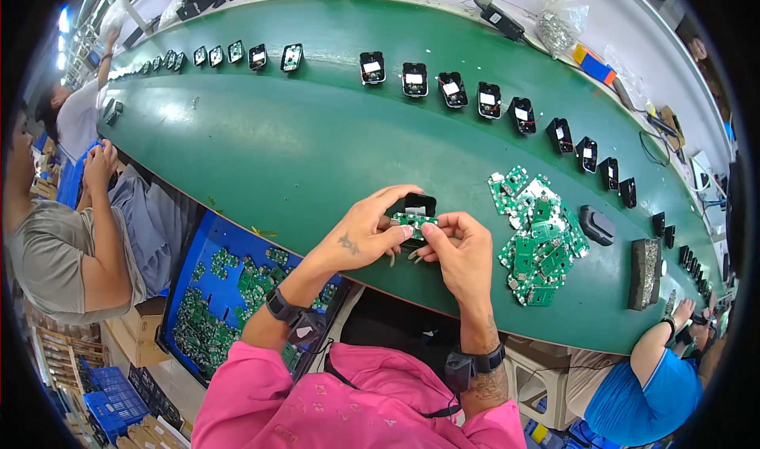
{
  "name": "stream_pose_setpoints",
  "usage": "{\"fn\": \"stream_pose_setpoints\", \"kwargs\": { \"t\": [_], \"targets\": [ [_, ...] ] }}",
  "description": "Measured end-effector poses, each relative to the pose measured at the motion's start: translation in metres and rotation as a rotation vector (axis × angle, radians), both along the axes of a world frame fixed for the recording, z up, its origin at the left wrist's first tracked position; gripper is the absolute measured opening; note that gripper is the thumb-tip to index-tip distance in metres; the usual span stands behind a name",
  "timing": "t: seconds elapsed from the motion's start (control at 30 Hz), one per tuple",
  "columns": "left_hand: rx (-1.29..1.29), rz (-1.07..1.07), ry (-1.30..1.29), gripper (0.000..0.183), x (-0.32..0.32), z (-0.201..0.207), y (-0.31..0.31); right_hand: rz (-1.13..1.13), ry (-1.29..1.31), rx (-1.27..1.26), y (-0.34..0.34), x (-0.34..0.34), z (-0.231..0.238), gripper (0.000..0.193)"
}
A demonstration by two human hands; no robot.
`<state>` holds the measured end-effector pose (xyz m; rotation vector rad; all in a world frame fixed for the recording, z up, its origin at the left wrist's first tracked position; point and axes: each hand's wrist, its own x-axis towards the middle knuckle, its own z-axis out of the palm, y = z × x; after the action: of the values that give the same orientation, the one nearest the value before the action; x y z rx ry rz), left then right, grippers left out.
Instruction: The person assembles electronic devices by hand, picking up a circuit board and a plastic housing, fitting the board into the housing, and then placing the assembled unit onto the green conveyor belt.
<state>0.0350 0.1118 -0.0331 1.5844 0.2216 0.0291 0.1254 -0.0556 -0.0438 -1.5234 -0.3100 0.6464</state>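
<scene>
Close to the bench's near edge, my left hand (375, 227) and my right hand (459, 247) meet over a small black plastic housing (419, 202). A green circuit board (408, 221) lies across the housing's near part, under both thumbs. My left fingers wrap round the housing's left side and back. The right thumb presses on the board's right end, with the fingers curled at the side. Whether the board is seated inside the housing is hidden by my thumbs. A loose heap of green circuit boards (538, 239) lies to the right of my hands.
A curved row of black housings (489, 100) runs along the green bench (261, 132). Right of the heap are a black plastic part (597, 225) and a dark block (644, 275). A blue tray (207, 247) of boards stands lower left. Co-workers (79, 251) sit on both sides.
</scene>
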Motion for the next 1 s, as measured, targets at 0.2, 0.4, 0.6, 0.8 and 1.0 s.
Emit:
{"fn": "stream_pose_setpoints", "kwargs": {
  "t": [0.2,0.4,0.6,0.8,1.0],
  "targets": [
    [-0.006,0.133,-0.009,0.050,-0.008,0.009,-0.021,-0.047,-0.065,-0.017,-0.005,-0.010,0.006,0.016],
    [-0.040,0.142,-0.024,0.048,-0.009,0.013,-0.030,-0.005,-0.747,0.017,-0.012,-0.022,0.029,0.014],
    [0.091,0.102,-0.009,0.050,-0.014,0.026,-0.047,-0.001,-0.785,0.077,-0.017,-0.023,0.028,0.009],
    [0.051,0.185,-0.058,0.050,-0.019,0.031,-0.056,0.028,-0.747,0.101,-0.026,-0.031,0.036,0.007],
    [0.088,0.234,-0.094,0.052,-0.023,0.043,-0.067,-0.044,-0.846,0.097,-0.031,-0.036,0.040,0.004]
  ]
}}
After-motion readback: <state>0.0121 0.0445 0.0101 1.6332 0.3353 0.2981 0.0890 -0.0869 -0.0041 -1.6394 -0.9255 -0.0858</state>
